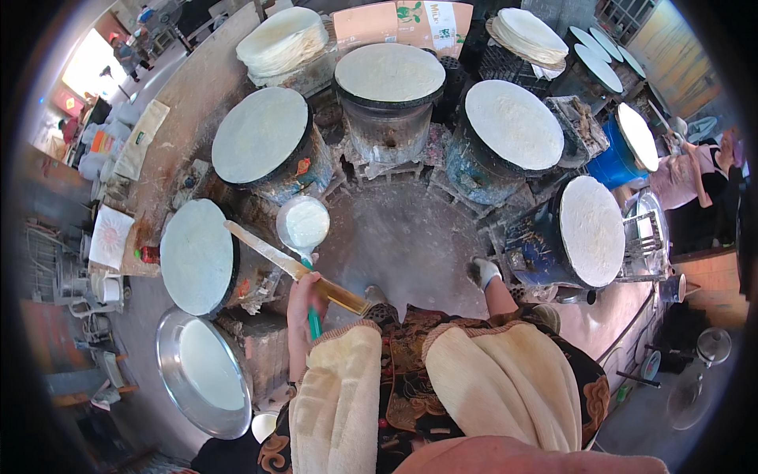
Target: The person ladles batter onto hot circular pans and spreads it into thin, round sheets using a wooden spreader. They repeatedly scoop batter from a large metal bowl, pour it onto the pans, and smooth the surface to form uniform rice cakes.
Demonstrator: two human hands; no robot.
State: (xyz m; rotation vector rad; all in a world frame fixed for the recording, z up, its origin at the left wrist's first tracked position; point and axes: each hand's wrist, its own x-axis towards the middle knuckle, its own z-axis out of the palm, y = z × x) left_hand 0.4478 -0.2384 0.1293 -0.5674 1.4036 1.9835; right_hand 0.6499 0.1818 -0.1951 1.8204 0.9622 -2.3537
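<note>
My left hand grips the green handle of a ladle and a long flat wooden spreader together. White batter fills the ladle's bowl. The spreader crosses over the handle, its pale tip over the edge of the left griddle. A thin white sheet of batter covers that griddle. Below it stands a wide metal basin of white batter. My right hand is out of view; a blurred skin-toned shape fills the bottom edge. Towels lie over my knees.
More white-covered griddles on barrel stoves curve around me: upper left, centre, upper right and right. Stacks of thin flatbread sheets sit behind. A person works at far right beside a blue barrel.
</note>
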